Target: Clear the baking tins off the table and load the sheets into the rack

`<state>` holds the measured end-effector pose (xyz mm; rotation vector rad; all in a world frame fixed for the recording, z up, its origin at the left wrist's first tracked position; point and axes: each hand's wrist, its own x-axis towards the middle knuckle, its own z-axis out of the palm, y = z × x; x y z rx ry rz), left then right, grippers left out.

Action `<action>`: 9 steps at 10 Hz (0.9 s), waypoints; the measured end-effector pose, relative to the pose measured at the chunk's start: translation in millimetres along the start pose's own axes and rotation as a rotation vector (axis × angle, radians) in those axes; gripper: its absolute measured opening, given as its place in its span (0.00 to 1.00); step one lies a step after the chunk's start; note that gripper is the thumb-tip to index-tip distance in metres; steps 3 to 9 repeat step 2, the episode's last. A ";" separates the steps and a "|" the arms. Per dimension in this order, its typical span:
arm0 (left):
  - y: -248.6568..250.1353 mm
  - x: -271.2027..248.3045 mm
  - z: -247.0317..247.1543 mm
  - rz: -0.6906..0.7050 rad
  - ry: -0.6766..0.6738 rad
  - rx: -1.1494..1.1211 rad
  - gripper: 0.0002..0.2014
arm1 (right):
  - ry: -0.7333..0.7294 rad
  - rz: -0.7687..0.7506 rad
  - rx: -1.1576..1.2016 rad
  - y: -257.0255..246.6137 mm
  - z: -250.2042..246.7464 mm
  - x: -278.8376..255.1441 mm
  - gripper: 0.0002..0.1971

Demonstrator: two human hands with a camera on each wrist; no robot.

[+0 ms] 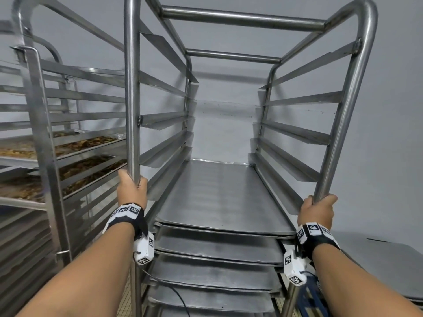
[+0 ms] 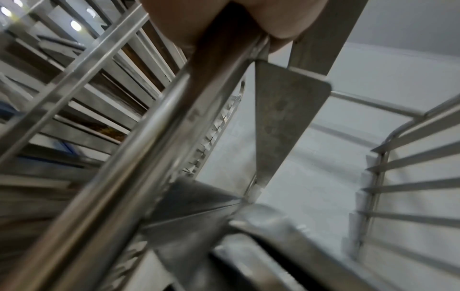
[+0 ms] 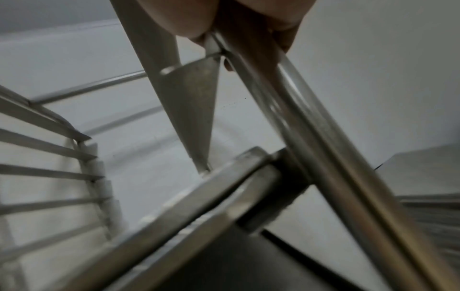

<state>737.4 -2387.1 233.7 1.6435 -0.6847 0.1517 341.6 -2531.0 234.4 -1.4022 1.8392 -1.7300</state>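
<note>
A tall steel rack (image 1: 242, 19) stands right in front of me. Several bare baking sheets (image 1: 219, 193) lie stacked on its lower runners; the upper runners hold nothing. My left hand (image 1: 131, 187) grips the rack's front left post (image 1: 132, 88). My right hand (image 1: 319, 209) grips the front right post (image 1: 343, 115). In the left wrist view my left hand (image 2: 224, 21) curls round the post (image 2: 149, 147). The right wrist view shows my right hand (image 3: 236, 17) wrapped round its post (image 3: 323, 147).
A second rack (image 1: 43, 133) stands close on the left, with trays of browned food (image 1: 87, 143) on its runners. More flat sheets (image 1: 384, 264) lie stacked at the lower right. A grey wall (image 1: 393, 110) is just behind the rack.
</note>
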 end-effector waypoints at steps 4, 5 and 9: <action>19.8 -21.0 -9.2 0.051 0.169 -0.035 0.33 | -0.071 0.101 -0.020 -31.0 -16.4 -4.6 0.42; 19.8 -21.0 -9.2 0.051 0.169 -0.035 0.33 | -0.071 0.101 -0.020 -31.0 -16.4 -4.6 0.42; 19.8 -21.0 -9.2 0.051 0.169 -0.035 0.33 | -0.071 0.101 -0.020 -31.0 -16.4 -4.6 0.42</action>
